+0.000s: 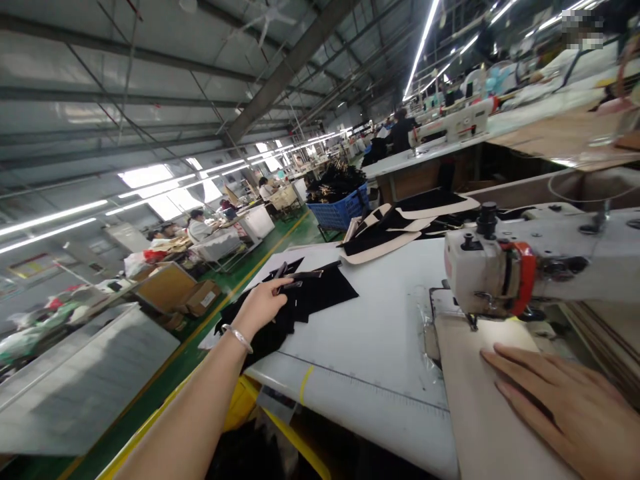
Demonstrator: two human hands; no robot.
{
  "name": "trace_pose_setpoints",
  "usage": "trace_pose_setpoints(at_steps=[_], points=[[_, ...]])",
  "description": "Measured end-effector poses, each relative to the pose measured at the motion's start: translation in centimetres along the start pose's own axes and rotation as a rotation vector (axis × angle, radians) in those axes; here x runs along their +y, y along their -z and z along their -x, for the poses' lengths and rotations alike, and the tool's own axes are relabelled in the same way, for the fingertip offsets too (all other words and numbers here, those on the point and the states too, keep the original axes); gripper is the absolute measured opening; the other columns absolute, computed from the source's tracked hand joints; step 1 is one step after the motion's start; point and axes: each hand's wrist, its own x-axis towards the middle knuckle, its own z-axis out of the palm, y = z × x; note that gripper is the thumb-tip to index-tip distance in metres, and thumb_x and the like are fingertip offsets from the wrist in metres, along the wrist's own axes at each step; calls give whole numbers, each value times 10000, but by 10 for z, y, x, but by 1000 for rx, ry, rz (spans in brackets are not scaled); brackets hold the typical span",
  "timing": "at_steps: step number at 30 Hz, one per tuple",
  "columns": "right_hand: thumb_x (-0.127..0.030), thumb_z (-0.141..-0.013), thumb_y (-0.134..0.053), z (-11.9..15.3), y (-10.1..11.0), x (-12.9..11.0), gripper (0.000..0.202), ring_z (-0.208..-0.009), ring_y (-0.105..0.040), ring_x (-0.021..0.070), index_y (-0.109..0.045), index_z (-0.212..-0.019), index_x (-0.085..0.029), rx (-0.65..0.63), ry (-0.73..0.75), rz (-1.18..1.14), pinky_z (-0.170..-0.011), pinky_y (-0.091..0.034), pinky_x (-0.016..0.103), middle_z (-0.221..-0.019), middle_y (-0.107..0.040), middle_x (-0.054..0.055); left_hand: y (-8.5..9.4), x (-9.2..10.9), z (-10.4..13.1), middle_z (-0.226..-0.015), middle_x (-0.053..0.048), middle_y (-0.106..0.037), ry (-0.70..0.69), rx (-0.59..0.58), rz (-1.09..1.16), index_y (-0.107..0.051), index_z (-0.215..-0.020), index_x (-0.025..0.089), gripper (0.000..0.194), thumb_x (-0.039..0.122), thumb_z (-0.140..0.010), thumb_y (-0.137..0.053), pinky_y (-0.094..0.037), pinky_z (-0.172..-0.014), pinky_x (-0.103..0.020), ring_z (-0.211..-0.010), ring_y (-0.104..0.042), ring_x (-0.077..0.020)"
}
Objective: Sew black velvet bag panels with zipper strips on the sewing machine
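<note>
At the left of the table, my left hand (pixel 263 305) reaches over a pile of black fabric pieces (pixel 327 291). Its fingers are closed on what look like dark scissors (pixel 306 275), partly hidden and blurred. My right hand (pixel 565 393) lies flat, fingers stretched out, on a beige fabric piece (pixel 470 393). That piece runs under the needle area of a white sewing machine (pixel 480 267) with an orange-red part on its head. Nothing is gripped by the right hand.
Black and beige cut pieces (pixel 385 243) lie at the back of the white table (pixel 370 333). A blue crate (pixel 340 210) full of dark pieces stands beyond. A yellow-edged cloth or bag (pixel 240 407) hangs below the front edge. Other people work at distant tables.
</note>
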Motion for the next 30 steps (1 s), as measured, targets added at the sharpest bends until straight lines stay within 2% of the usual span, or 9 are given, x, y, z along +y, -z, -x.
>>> trace_pose_setpoints(at_steps=[3, 6, 9, 11, 16, 21, 23, 27, 30], points=[[-470, -883, -491, -11, 9, -2, 391, -1104, -568, 293, -594, -1246, -368, -143, 71, 125, -889, -405, 485, -1222, -631, 36, -35, 57, -3, -748, -55, -638, -255, -139, 408, -669, -1122, 135, 389, 323, -913, -401, -525, -635, -290, -630, -614, -162], [-451, -909, -453, -21, 15, -9, 389, -1107, -557, 271, -568, -1265, -346, -154, 73, 159, -895, -402, 473, -1235, -608, 36, -89, 114, 3, -895, -77, -622, -417, -197, 446, -700, -1004, 154, 302, 366, -871, -531, -518, -838, -392, -847, -624, -206], [-399, -924, -438, -24, 17, -13, 399, -1171, -516, 256, -536, -1302, -317, -138, 66, 154, -963, -368, 463, -1302, -567, 43, -128, 148, 11, -1167, -93, -555, -540, -191, 407, -683, -980, 195, 241, 316, -772, -694, -347, -1068, -481, -1160, -490, -268], [-382, -928, -436, -23, 18, -15, 402, -1195, -498, 253, -528, -1311, -301, -140, 65, 143, -990, -351, 461, -1321, -554, 50, -141, 158, 13, -1175, -83, -557, -603, -212, 403, -658, -983, 200, 187, 277, -812, -656, -330, -1083, -449, -1170, -476, -245], [-353, -932, -432, -24, 23, -18, 381, -1164, -516, 251, -540, -1292, -290, -148, 59, 110, -975, -359, 464, -1298, -574, 55, -127, 162, 9, -927, -39, -643, -631, -282, 433, -653, -929, 184, 167, 322, -880, -572, -459, -867, -323, -893, -585, -193], [-318, -939, -415, -27, 27, -24, 375, -1149, -518, 252, -542, -1288, -264, -160, 45, 99, -973, -348, 464, -1278, -581, 75, -70, 158, -2, -767, -6, -626, -281, -346, 895, -614, -958, 153, 357, 497, -884, -554, -448, -641, -236, -651, -572, -132], [-311, -944, -409, -28, 29, -25, 368, -1149, -517, 248, -545, -1283, -264, -162, 35, 99, -970, -347, 458, -1275, -581, 75, -61, 167, -1, -746, -2, -615, -225, -437, 984, -615, -949, 145, 361, 495, -861, -586, -430, -615, -218, -621, -552, -119], [-296, -950, -418, -28, 30, -27, 358, -1153, -514, 228, -541, -1283, -255, -158, 36, 96, -970, -348, 430, -1284, -577, 65, -99, 208, 17, -754, -1, -619, -428, -526, 705, -649, -841, 152, 154, 304, -836, -626, -436, -667, -231, -691, -560, -135], [-301, -959, -415, -27, 29, -26, 374, -1176, -496, 224, -511, -1308, -208, -155, 25, 99, -991, -332, 425, -1297, -569, 77, -142, 236, 35, -875, -12, -637, -544, -335, 524, -637, -962, 187, 157, 156, -810, -609, -455, -773, -268, -824, -584, -165]])
